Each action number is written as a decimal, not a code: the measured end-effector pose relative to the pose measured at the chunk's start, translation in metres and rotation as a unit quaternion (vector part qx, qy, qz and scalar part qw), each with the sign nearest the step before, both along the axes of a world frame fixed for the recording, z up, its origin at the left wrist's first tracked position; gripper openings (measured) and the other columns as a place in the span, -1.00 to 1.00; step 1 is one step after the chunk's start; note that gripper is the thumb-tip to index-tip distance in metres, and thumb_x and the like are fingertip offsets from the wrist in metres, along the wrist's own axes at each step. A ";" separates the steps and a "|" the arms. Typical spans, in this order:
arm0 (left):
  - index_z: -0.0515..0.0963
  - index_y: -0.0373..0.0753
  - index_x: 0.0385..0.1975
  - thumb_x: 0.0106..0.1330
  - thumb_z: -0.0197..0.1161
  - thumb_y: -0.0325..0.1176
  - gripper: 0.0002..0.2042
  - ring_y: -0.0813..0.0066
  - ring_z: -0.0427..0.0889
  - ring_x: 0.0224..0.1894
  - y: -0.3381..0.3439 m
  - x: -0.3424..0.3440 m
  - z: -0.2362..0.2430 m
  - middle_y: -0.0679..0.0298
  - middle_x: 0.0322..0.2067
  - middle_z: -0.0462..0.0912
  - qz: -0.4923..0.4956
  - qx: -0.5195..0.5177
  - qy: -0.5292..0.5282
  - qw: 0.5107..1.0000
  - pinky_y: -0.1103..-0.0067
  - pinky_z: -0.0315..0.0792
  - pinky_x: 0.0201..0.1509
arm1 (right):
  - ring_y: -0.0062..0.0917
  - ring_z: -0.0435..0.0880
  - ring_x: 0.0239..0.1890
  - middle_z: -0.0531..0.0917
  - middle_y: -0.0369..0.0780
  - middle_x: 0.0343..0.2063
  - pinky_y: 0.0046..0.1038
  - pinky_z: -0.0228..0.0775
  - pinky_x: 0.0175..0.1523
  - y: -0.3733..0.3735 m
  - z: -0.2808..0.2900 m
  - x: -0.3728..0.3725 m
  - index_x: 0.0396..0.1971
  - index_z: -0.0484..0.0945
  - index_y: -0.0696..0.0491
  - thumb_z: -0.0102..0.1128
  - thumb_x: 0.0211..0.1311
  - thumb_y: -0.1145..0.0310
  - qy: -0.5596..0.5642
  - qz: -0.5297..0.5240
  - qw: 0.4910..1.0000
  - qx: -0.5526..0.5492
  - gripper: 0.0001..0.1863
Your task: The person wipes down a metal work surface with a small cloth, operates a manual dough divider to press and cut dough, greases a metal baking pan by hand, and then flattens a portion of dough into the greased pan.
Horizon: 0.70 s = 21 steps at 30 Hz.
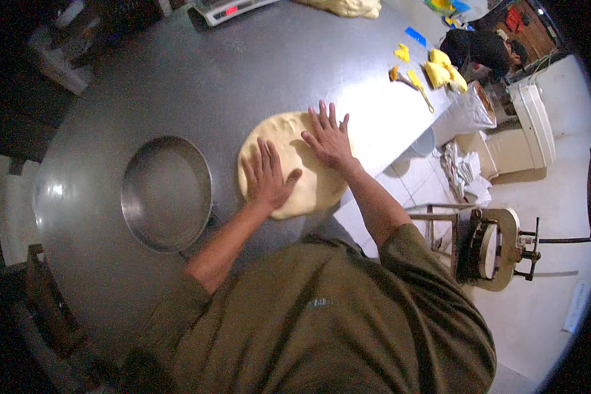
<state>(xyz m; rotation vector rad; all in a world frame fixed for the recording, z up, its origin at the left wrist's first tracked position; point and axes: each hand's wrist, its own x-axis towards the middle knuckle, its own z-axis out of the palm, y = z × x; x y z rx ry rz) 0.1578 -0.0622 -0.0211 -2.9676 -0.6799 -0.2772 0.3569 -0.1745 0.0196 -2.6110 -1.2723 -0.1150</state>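
A flattened round of pale yellow dough (306, 187) lies on the metal table right in front of me. My left hand (269, 180) rests flat on its left part, fingers stretched out and pointing away. On the upper right part lies my right hand (329, 139), its fingers spread and the tips reaching the dough's far edge. Finger dents show along that far edge. Left of the dough, apart from it, sits a round, shallow metal pan (167, 194) with nothing in it.
A scale (226, 9) with a red display and more dough (348, 6) stand at the table's far edge. Yellow lumps (438, 73) and a yellow-handled tool (419, 89) lie far right. Beyond the right edge are a bucket (424, 140), a clamp-like machine (496, 249) and a bending person (477, 50).
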 end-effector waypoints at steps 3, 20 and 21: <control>-0.18 -0.41 0.61 0.20 -0.07 0.66 0.28 -0.18 0.12 0.57 -0.046 -0.033 0.080 -0.14 0.62 -0.12 -0.191 -0.212 0.190 0.939 -0.10 -0.29 0.64 | 0.02 -0.26 0.68 -0.12 0.15 0.62 0.43 -0.38 0.54 0.014 0.019 -0.016 0.59 0.02 0.18 -0.39 0.57 -0.33 0.110 -0.067 0.987 -0.097 -0.06; 0.26 -0.09 0.52 -0.06 0.30 0.56 0.16 -0.22 0.10 0.53 -0.054 -0.044 0.041 -0.07 0.54 0.12 -0.291 -0.248 0.028 0.924 -0.15 -0.13 0.59 | 0.22 -0.18 0.63 0.05 0.04 0.61 0.48 -0.30 0.52 0.052 0.083 -0.081 0.65 -0.09 -0.05 -0.28 0.24 -0.69 0.076 0.258 0.924 -0.272 0.22; 0.25 -0.09 0.53 -0.05 0.31 0.56 0.16 -0.21 0.16 0.49 -0.052 -0.038 0.040 -0.06 0.53 0.13 -0.299 -0.244 0.024 0.922 -0.16 -0.09 0.57 | 0.22 -0.18 0.63 0.05 0.03 0.61 0.47 -0.31 0.52 0.045 0.043 -0.080 0.65 -0.07 -0.10 -0.32 0.22 -0.70 0.054 0.276 0.936 -0.212 0.21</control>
